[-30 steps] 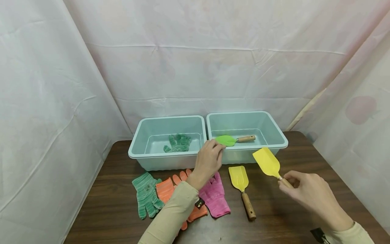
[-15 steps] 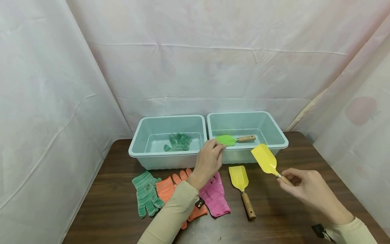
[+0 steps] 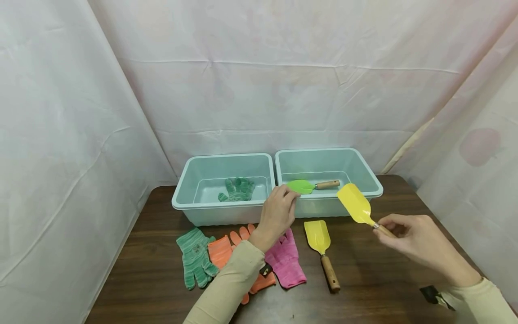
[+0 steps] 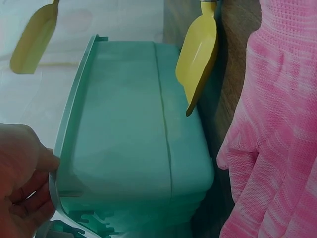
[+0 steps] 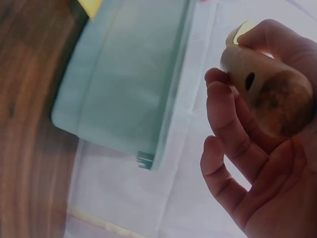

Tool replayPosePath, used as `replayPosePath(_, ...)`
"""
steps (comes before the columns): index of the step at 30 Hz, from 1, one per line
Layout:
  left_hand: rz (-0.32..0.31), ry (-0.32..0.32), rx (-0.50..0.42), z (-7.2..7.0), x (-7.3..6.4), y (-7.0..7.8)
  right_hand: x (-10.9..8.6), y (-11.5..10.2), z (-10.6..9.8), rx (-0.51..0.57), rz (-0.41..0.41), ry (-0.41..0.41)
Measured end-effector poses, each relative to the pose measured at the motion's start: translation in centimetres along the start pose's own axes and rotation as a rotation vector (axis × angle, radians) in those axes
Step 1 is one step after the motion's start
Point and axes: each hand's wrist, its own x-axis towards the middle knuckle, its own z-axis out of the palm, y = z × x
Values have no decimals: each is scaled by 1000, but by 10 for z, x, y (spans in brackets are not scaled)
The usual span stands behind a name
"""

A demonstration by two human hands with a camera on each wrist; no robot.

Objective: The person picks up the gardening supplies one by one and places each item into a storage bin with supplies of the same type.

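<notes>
My right hand [image 3: 422, 247] grips the wooden handle [image 5: 262, 94] of a yellow garden trowel [image 3: 355, 203]. Its blade is raised, pointing up and left, and overlaps the front right corner of the right bin [image 3: 319, 208] in the head view. With thumb and fingers my left hand [image 3: 277, 218] pinches that pale green bin's front rim near its left corner, as the left wrist view shows. Inside the bin lies a green trowel [image 3: 301, 186] with a wooden handle. A second yellow trowel [image 3: 317, 236] lies on the table between my hands, blade towards the bin.
Left of the right bin stands a matching bin [image 3: 226, 213] holding a green glove [image 3: 238, 189]. On the table in front lie a green glove [image 3: 196, 258], orange gloves [image 3: 220, 252] partly under my left forearm, and a pink glove [image 3: 287, 263]. A pale curtain [image 3: 259, 99] hangs behind.
My right hand has risen slightly, bringing the yellow trowel's blade up over the right bin's front corner. The left hand has stayed at the rim.
</notes>
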Motion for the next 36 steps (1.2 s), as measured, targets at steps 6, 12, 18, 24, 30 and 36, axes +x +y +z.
replayPosePath(6,-4,1,10,1,0,0,10,0,-9,-16,-20,28)
replayPosePath(12,-7,3,11,0,0,1,17,2,-10,-40,-60,29)
replayPosePath(18,-6,-4,25,-1,1,1,23,2,-12,-34,-76,23)
replayPosePath(24,-10,1,22,-1,2,1,31,2,-16,-46,-80,19)
replayPosePath(30,-23,-14,33,0,1,1,43,2,-21,-59,-98,9)
replayPosePath(36,-24,-24,32,0,2,1,58,0,-29,-74,-137,9)
